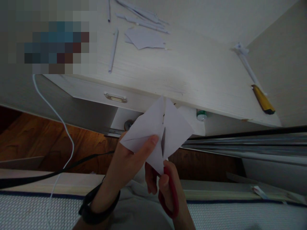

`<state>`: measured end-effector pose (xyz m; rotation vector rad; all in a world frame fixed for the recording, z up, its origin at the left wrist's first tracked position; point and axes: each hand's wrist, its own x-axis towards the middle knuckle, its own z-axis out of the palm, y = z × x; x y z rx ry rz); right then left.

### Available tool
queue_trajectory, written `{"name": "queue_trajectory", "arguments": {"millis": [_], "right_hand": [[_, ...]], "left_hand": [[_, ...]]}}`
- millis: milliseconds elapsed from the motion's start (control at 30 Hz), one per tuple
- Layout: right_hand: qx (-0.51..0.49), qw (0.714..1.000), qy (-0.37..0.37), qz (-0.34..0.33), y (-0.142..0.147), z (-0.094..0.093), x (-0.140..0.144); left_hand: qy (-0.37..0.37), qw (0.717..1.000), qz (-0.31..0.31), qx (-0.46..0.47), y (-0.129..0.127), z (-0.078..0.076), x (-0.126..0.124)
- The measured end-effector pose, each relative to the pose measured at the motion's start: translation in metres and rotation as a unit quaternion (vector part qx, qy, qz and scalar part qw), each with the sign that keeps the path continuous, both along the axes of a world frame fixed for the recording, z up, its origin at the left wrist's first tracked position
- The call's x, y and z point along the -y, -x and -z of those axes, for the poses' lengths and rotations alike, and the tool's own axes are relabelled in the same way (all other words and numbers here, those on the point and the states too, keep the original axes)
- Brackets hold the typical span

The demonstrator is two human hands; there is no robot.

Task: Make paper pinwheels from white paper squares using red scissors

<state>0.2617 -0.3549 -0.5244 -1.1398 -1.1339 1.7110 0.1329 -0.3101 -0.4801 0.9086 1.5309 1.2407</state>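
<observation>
A folded sheet of white paper (146, 127) is pinched in my left hand (134, 159), with the thumb lying on its front face. My right hand (170, 188) grips red-handled scissors (174, 204), its fingers through the loops. The blades are mostly hidden by the paper, which is split by a long gap running up its middle. To the right of that gap, the other paper flap stands apart at the top. Both hands are in front of the white desk's (192, 76) near edge.
Rolled paper sticks (113, 51) and cut paper pieces (145, 37) lie on the desk. A yellow utility knife (263, 99) rests at the right. An open drawer below holds a green-labelled bottle (201, 115). A white cable (54, 107) hangs at the left.
</observation>
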Motion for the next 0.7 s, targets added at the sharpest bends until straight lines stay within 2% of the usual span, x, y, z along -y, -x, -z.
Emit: {"name": "queue_trajectory", "arguments": {"millis": [167,300,567,700], "right_hand": [[0.007,0.999,-0.008,-0.038,0.002,-0.008,-0.008],[-0.003,0.998,-0.002,-0.064,0.004,-0.013,-0.013],[-0.021,0.996,0.012,-0.081,0.005,-0.011,-0.01],[-0.036,0.995,0.02,-0.09,0.005,-0.011,-0.01]], "left_hand": [[-0.013,0.999,0.003,-0.045,0.0,-0.001,0.002],[-0.032,0.999,0.001,-0.042,0.0,0.0,0.002],[-0.034,0.999,0.012,-0.016,0.0,0.003,0.002],[-0.027,0.999,-0.012,-0.021,-0.001,0.002,0.003]]}}
